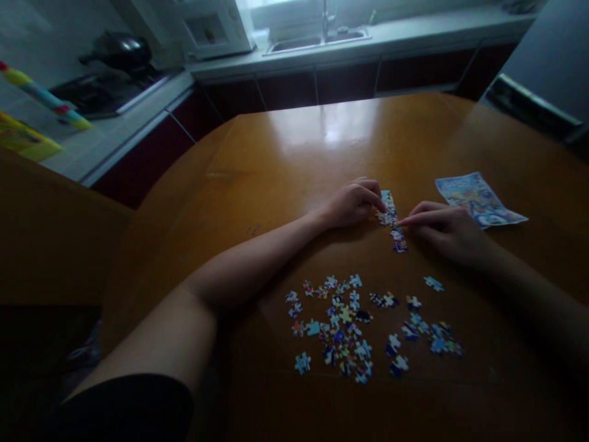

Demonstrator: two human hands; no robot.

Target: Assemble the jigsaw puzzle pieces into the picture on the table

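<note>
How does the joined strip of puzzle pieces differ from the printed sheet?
The joined strip is narrow, while the printed sheet is broader. The strip is made of several pieces; the sheet is undivided. The strip lies between the left hand and right hand; the sheet, farther right. Both are multicoloured and lie on the table.

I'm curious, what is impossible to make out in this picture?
All in the head view:
- Part of the joined puzzle strip: covered by the left hand.
- Part of the printed sheet: behind the right hand; its details are too small and blurred.
- Designs on the loose pieces: too small and dim.
- The rest of the yellow item: cut off by the left edge.
</note>
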